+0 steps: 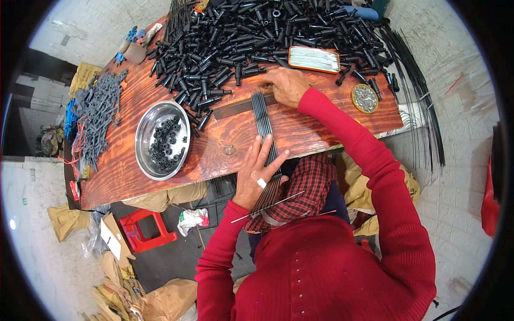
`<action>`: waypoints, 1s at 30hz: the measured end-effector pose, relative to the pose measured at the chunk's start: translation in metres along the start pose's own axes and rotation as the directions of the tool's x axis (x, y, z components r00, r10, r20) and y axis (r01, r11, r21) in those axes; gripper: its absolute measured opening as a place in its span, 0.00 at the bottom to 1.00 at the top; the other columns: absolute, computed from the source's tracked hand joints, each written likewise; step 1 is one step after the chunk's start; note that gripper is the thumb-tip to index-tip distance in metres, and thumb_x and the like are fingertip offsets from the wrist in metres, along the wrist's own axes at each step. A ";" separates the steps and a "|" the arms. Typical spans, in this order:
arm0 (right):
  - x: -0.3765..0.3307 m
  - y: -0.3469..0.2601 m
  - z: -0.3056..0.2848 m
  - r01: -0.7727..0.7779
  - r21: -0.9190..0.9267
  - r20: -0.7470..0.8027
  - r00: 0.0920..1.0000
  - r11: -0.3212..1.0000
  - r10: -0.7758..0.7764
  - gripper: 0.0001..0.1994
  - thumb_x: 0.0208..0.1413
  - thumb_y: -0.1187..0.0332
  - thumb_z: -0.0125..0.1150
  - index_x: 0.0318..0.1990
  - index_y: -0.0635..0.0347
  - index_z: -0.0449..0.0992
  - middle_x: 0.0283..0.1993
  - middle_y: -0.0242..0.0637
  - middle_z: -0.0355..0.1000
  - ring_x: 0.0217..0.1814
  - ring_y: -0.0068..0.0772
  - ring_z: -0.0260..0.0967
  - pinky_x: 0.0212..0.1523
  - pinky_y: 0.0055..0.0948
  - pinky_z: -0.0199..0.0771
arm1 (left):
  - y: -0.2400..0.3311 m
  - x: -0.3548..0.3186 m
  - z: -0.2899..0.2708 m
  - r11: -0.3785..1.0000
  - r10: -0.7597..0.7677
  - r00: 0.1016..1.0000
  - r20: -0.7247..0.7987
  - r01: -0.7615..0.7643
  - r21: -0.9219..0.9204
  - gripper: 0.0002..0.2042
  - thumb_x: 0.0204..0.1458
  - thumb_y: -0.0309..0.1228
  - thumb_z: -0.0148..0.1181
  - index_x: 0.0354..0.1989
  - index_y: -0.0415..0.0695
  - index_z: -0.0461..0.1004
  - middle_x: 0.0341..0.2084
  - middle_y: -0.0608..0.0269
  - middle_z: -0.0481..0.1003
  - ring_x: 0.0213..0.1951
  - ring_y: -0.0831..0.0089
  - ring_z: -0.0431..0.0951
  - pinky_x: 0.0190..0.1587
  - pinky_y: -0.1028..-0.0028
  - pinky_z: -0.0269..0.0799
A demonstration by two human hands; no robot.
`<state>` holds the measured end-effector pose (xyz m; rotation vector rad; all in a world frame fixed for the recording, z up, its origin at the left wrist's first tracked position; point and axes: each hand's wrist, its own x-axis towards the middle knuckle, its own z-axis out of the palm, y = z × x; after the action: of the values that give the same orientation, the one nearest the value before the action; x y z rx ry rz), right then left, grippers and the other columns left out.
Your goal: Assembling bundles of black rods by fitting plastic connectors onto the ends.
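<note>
A row of thin dark rods point(261, 115) lies side by side, running from the tabletop over its near edge toward my lap. My left hand point(256, 174) rests across the rods with its fingers stretched and spread, a white strip around one finger. Crossing the lower part of the rods is a single thin rod point(284, 202). At the far ends, my right hand point(289, 86) is closed, its fingertips bent together beside the heap of black tubular parts point(241, 43); what they hold, if anything, is hidden. A flat dark bar point(233, 110) lies crosswise under the rods.
Left on the wooden table point(214, 155) stands a metal bowl point(140, 152) of small black rings, beyond it a pile of grey parts point(101, 112). An orange-rimmed tray point(314, 59) of pale pins and a round dish point(364, 98) of small metal pieces sit right. A red stool point(147, 230) is below.
</note>
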<state>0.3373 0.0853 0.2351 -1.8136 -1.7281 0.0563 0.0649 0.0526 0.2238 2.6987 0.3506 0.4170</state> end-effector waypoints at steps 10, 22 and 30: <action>0.009 0.011 0.008 -0.134 0.092 0.075 0.989 0.987 0.128 0.11 0.53 0.62 0.65 0.42 0.53 0.84 0.41 0.37 0.81 0.46 0.43 0.77 0.46 0.42 0.76 | -0.002 0.001 0.000 1.000 0.001 1.000 0.001 -0.001 -0.011 0.37 0.40 0.39 0.74 0.65 0.64 0.69 0.73 0.51 0.53 0.72 0.44 0.52 0.68 0.51 0.58; 0.012 0.017 0.005 -0.356 0.329 0.211 0.930 0.875 0.300 0.12 0.51 0.80 0.50 0.39 0.64 0.80 0.37 0.38 0.80 0.41 0.33 0.78 0.46 0.31 0.76 | -0.003 0.002 0.003 1.000 0.009 1.000 0.001 -0.009 -0.013 0.37 0.39 0.38 0.74 0.64 0.64 0.70 0.73 0.54 0.53 0.72 0.45 0.52 0.68 0.49 0.58; 0.011 0.012 0.006 -0.300 0.292 0.128 0.953 0.908 0.274 0.08 0.51 0.77 0.53 0.36 0.61 0.79 0.34 0.35 0.79 0.36 0.34 0.77 0.40 0.32 0.75 | -0.005 0.002 0.005 0.999 -0.006 1.000 0.008 0.006 -0.039 0.37 0.39 0.38 0.74 0.64 0.63 0.71 0.72 0.56 0.55 0.72 0.46 0.53 0.68 0.47 0.55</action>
<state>0.3472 0.0987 0.2294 -1.8311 -1.3984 0.5045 0.0677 0.0560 0.2183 2.6598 0.3449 0.4064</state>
